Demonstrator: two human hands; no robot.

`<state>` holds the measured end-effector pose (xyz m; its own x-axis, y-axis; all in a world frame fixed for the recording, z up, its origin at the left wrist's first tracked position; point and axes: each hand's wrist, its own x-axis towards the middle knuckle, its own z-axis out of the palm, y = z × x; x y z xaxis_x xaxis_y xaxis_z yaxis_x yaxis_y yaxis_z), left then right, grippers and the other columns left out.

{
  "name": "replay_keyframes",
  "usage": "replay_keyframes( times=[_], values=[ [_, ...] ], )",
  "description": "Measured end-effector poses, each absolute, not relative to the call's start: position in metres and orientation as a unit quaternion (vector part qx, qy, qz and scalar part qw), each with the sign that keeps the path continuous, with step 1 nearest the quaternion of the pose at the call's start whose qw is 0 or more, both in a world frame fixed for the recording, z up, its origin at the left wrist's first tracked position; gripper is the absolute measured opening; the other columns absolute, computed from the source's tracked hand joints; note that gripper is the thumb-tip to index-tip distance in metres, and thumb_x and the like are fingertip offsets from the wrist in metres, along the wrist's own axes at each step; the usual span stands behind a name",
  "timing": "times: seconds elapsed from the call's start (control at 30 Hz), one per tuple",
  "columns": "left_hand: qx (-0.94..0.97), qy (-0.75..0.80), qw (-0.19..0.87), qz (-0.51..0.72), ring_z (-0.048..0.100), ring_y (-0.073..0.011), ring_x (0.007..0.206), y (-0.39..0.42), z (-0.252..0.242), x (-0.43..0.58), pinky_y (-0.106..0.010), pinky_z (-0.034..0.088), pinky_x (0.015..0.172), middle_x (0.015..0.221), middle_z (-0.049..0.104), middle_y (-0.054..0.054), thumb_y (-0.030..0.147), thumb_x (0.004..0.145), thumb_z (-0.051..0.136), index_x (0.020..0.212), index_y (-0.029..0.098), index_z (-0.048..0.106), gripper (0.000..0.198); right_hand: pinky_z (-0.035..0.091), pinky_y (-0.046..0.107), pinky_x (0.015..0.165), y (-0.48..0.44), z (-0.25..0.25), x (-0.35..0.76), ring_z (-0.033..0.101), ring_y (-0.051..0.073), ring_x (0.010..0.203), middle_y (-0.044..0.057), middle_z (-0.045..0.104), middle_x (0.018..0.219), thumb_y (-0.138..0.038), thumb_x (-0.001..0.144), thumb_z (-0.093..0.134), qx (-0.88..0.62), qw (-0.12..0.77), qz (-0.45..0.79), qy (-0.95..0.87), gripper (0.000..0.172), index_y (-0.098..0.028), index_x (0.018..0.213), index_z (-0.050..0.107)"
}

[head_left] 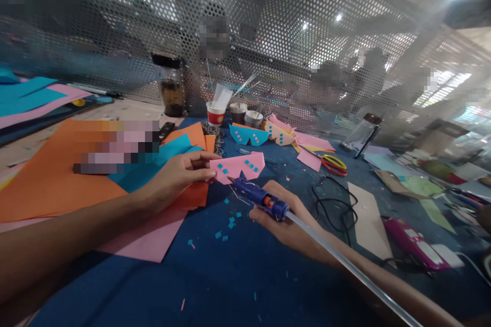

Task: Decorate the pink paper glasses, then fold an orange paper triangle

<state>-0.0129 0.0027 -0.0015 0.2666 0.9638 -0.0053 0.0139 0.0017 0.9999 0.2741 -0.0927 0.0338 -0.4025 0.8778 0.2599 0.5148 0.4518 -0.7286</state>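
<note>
My left hand (197, 168) pinches the left end of a folded pink paper piece (251, 161), cut like a mask with a notch in its lower edge and small blue squares on it. In my right hand (286, 212) is a blue hot glue gun (261, 198), its nozzle at the lower edge of the pink paper; whether it touches I cannot tell. A long clear glue stick (345, 265) runs out of its back end. Several loose blue paper squares (231, 223) lie on the blue tabletop below.
Behind stand a blue paper mask (248, 135), a peach one (279, 134), paper cups (216, 114) and a jar (172, 87). Orange sheets (46, 173) lie left. To the right are scissors (333, 163), a black cable (333, 209) and a magenta power strip (416, 245).
</note>
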Motion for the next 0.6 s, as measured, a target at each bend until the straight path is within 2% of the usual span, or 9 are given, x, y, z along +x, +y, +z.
replay_keyframes(
  times=[0.6],
  values=[
    [0.562, 0.434, 0.566, 0.419, 0.075, -0.0206, 0.087, -0.0005, 0.0028, -0.0106, -0.03, 0.062, 0.081, 0.094, 0.083, -0.005, 0.04, 0.075, 0.093, 0.118, 0.024, 0.08, 0.048, 0.046, 0.029, 0.066, -0.0911, 0.0333, 0.2743, 0.058, 0.015, 0.078, 0.001, 0.062, 0.092, -0.039, 0.099, 0.075, -0.452, 0.325, 0.279, -0.782, 0.023, -0.023, 0.089, 0.062]
  ],
)
